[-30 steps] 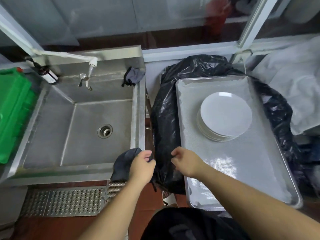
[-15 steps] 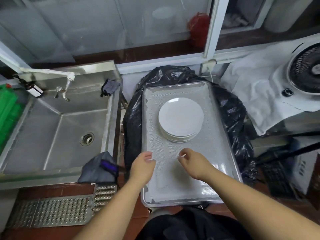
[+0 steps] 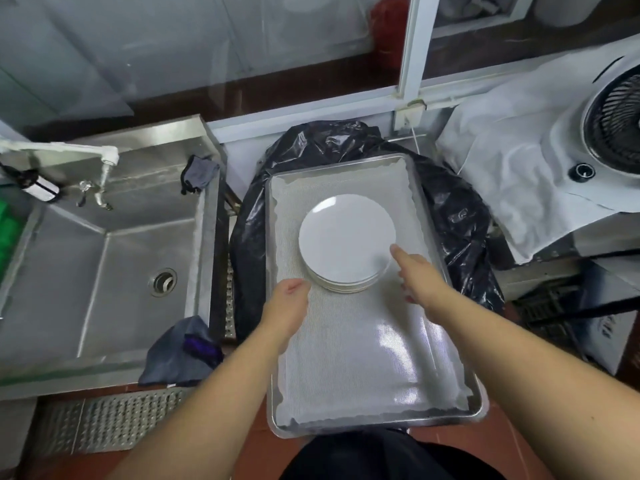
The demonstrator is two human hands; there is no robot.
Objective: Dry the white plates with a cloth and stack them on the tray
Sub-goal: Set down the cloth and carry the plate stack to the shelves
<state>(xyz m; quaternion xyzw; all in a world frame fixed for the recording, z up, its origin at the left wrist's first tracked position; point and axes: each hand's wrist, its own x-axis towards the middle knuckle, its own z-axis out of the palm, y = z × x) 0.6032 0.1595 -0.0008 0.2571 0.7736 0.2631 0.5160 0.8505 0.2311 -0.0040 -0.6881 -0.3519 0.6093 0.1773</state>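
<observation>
A stack of several white plates sits in the far half of the metal tray, which is lined with a pale mesh mat. My left hand is at the stack's near-left edge with relaxed fingers and holds nothing. My right hand is at the stack's right edge, a finger stretched out to the top plate's rim. A dark grey cloth hangs over the sink's front right corner, away from both hands.
The steel sink with tap and drain is on the left, a second dark cloth on its back rim. A black plastic bag lies under the tray. A white sheet and a fan stand at the right.
My left hand let go of the dark cloth at the sink corner. Both hands moved forward over the tray to either side of the plate stack. The view swung right.
</observation>
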